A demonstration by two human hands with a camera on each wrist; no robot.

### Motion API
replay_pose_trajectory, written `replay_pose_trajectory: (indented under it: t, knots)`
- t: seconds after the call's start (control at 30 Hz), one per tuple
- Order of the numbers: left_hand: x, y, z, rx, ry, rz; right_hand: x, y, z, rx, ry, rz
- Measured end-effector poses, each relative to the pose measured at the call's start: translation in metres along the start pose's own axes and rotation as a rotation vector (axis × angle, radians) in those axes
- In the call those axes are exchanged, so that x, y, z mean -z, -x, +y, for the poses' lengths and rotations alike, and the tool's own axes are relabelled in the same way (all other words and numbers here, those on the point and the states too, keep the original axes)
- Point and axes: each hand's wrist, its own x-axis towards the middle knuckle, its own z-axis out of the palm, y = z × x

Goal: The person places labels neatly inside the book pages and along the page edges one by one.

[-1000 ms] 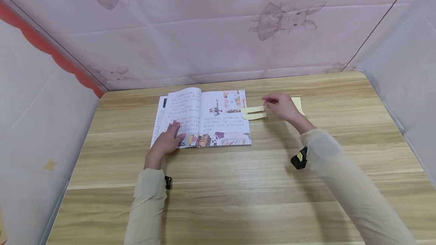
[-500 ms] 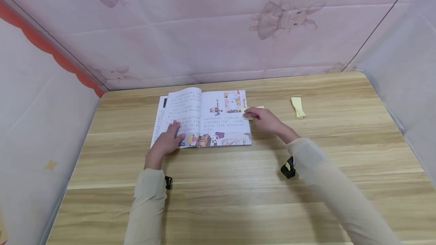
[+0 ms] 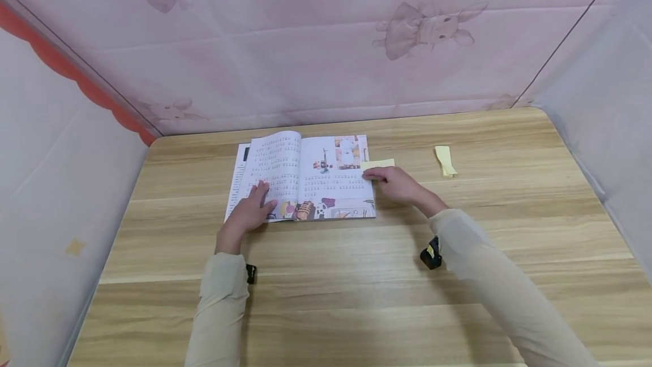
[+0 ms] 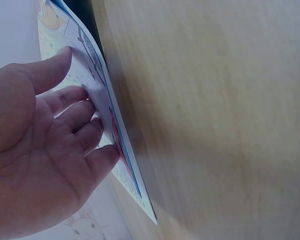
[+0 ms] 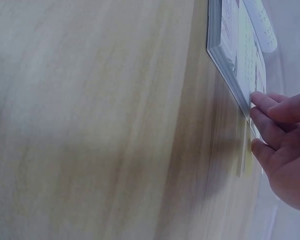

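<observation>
In the head view, pressing down pale-yellow paper strips at the right edge of an open, white-paged illustrated book seemed the step in hand, calling next for steady pressure. In the left wrist view, the left hand rested on the book, fingers loosely apart. In the right wrist view, the right hand touched the book's edge, fingers nearly straight, clamped on nothing visible.

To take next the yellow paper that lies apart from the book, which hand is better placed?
Probably the right hand: at the right edge of the book, it is nearer the yellow paper. The left hand rests on the left page, farther away.
</observation>
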Motion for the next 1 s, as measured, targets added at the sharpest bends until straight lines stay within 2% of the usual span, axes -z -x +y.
replay_pose_trajectory:
  t: [0.43, 0.6, 0.77, 1.0]
  knots:
    - [0.003, 0.002, 0.002, 0.011, 0.008, -0.011, 0.007, 0.004, -0.002, 0.001, 0.024, -0.046]
    - [0.002, 0.002, 0.002, 0.007, 0.008, -0.008, 0.013, 0.005, -0.002, -0.035, 0.057, -0.029]
    - [0.001, 0.002, 0.002, 0.008, 0.01, -0.006, 0.013, 0.003, -0.004, -0.012, 0.06, -0.007]
    - [0.0, 0.001, 0.001, 0.004, 0.003, -0.005, 0.006, -0.001, -0.002, -0.002, 0.018, -0.069]
